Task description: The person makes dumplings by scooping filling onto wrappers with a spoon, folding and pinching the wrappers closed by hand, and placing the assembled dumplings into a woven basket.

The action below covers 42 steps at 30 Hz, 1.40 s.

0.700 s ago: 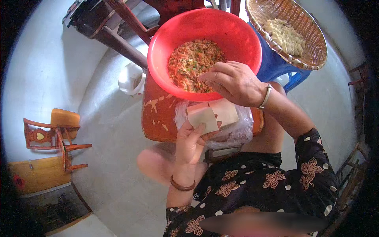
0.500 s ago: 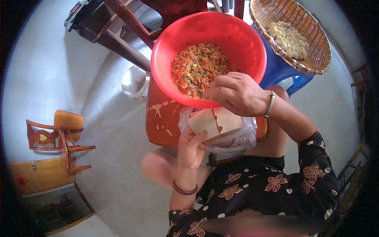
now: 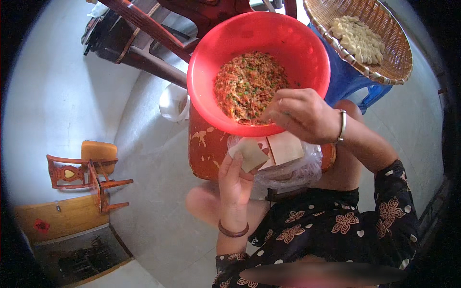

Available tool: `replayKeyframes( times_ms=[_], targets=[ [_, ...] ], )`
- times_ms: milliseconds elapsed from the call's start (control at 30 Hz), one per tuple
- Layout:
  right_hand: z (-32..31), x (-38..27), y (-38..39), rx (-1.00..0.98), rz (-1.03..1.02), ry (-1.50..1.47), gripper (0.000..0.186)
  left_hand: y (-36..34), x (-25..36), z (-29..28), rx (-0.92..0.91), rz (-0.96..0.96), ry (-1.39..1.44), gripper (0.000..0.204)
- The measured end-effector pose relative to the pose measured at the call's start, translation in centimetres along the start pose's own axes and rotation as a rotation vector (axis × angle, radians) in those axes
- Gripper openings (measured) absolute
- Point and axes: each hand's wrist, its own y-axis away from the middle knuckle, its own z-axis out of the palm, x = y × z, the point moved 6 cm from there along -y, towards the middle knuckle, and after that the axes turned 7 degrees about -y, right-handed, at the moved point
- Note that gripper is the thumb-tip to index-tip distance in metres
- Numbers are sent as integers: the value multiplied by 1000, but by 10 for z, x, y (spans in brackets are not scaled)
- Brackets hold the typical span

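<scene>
Left hand [image 3: 236, 178]: palm up, fingers cupped under one pale square wrapper [image 3: 250, 154], which lies flat across the fingertips; held level, likely so it can take a load. Right hand [image 3: 301, 114]: fingers bunched together at the near rim of the red bowl [image 3: 259, 72], tips turned down toward the filling [image 3: 247, 84]; whether they pinch any of it cannot be told, as the fingertips are hidden.

Filling: orange-red mince flecked with green, heaped in the bottom of the bowl. The bowl sits tilted toward the person on a worn red stool [image 3: 207, 146], putting the mix within short reach of both hands.

Just right of the held wrapper, a stack of wrappers [image 3: 285, 148] rests on a clear plastic bag [image 3: 288, 170] at the stool's near edge, on the lap.

Far right: a woven basket [image 3: 384, 72] on a blue plastic stool [image 3: 348, 79], holding pale folded pieces [image 3: 359, 38]. Far left: dark wooden furniture [image 3: 144, 33]. Left, on the floor: a small red chair [image 3: 77, 175].
</scene>
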Motion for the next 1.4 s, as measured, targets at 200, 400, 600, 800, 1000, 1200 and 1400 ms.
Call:
replayKeyframes(
  times_ms=[200,400,600,800,1000,1200,1400],
  targets=[
    [-26,21,20,307,410,-420,21,3,6,8,-6,-28,-64,43],
    [-39,8,40,433,403,-549,34,6,9,13,-35,-54,-16,48],
    [-27,-35,61,82,13,-220,24,13,11,20,-137,-112,-107,46],
    [-14,-67,79,-355,-463,148,37,22,9,23,-263,-123,-18,50],
    [-23,-85,80,-469,-535,264,37,31,-1,17,-342,-230,38,53],
    [-37,-89,84,-423,-471,215,39,35,-11,6,-419,-254,141,54],
    [-47,-63,69,-101,-247,432,34,36,-16,24,-300,-173,42,55]
  ],
)
